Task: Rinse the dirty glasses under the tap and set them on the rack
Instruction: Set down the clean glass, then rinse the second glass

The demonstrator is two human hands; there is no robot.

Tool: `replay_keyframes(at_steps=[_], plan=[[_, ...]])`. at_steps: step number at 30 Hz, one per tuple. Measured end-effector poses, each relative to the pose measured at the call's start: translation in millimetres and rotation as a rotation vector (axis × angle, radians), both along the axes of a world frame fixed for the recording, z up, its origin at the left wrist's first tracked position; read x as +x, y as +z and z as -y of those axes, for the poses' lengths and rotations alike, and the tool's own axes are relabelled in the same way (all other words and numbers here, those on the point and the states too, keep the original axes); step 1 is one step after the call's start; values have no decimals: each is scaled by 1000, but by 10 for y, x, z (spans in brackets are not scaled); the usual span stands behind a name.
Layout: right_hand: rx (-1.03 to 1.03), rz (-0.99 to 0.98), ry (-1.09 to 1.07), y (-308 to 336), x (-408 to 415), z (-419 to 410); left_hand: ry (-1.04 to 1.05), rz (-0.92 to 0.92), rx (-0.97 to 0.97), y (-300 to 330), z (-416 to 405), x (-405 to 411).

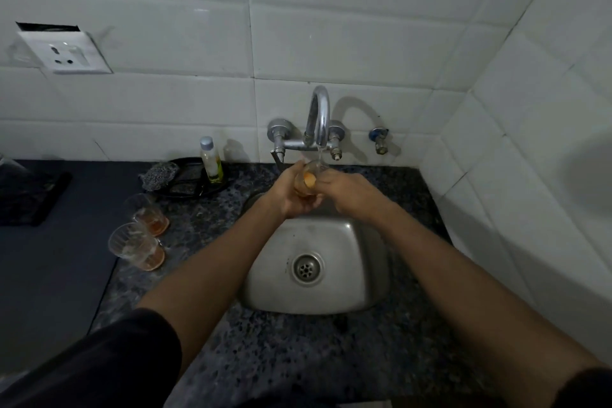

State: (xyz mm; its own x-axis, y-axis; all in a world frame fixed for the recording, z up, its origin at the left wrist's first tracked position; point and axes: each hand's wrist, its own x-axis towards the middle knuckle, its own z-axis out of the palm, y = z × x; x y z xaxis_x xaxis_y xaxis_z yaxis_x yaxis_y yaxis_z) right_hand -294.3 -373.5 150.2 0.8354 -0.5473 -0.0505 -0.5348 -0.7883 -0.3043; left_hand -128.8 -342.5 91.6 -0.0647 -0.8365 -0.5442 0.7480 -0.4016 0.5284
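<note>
Two glasses (140,232) left of sink (351,288)

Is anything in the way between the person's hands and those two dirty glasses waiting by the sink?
Nothing visible. The two glasses stand on open counter left of the sink. Both the left hand and right hand are busy holding a third glass under the tap.

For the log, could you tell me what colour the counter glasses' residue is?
Amber-orange residue, clearest in the head view.
</note>
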Motion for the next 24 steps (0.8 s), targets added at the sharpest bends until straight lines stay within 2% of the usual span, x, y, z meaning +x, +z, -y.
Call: replay_keyframes(at_steps=[2,3,5,8,13,16,19,24], plan=[[50,-31,-39,46,-36,52,-17,22,1,38,-13,16],[-13,-30,-7,53,-30,28,6,12,-2,58,-10,7],[-41,60,-11,6,41,-56,54,-17,-17,71,35,-17],[53,166,-157,-109,205,-162,82,-57,-37,90,96,-44],[58,-49,-146,48,186,-2,15,104,-31,97,166,11],[3,-20,-103,-40,214,80,42,116,-45,135,209,-3],[90,126,-174,-174,327,116,82,82,-77,121,266,-31],[-11,7,-49,-23,214,212,38,155,-30,122,310,55]])
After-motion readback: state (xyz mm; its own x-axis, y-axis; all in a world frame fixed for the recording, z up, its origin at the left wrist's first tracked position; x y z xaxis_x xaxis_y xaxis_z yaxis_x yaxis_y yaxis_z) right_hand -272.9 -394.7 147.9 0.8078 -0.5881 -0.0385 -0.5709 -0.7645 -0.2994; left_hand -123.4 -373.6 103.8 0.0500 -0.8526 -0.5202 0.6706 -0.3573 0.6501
